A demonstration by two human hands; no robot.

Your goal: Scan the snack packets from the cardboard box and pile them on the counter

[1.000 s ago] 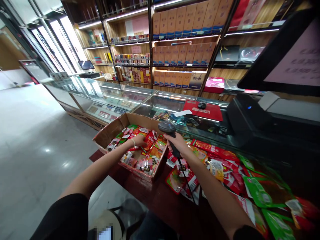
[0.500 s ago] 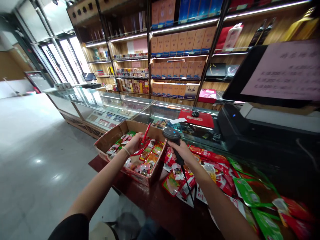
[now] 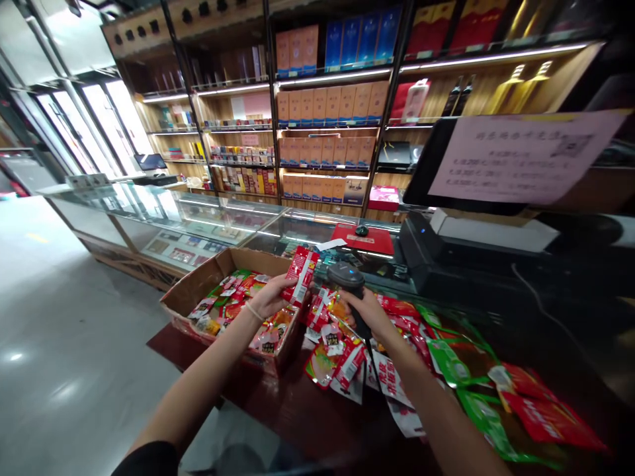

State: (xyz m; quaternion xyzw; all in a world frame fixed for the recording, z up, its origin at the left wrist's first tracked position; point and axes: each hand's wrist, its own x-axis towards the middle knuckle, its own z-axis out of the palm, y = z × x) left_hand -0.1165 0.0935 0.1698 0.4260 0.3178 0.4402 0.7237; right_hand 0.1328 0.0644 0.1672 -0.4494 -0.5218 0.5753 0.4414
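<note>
My left hand [image 3: 270, 296] grips a red snack packet [image 3: 301, 274] by its lower left edge, its printed face with a pale strip turned toward me. Below that hand is an open cardboard box [image 3: 171, 305] holding several red and green packets. My right hand [image 3: 370, 309] is wrapped round the handle of a black barcode scanner [image 3: 346, 274], whose cord hangs down over the pile. The scanner head shows a small blue light and sits just right of the packet, apart from it. Beneath my right arm lies a heap of loose snack packets [image 3: 347, 360].
Behind the box runs a glass display counter [image 3: 233, 218]. A red mat [image 3: 370, 243] with a black mouse [image 3: 362, 231] lies on it. At right stands a monitor [image 3: 421, 165] with a pink paper sheet [image 3: 516, 158]. Shelves of boxed goods [image 3: 330, 106] line the back wall.
My left hand has turned the red packet from edge-on to face-on and brought it nearer the scanner. The camera view has shifted rightward. My right hand keeps its hold on the scanner.
</note>
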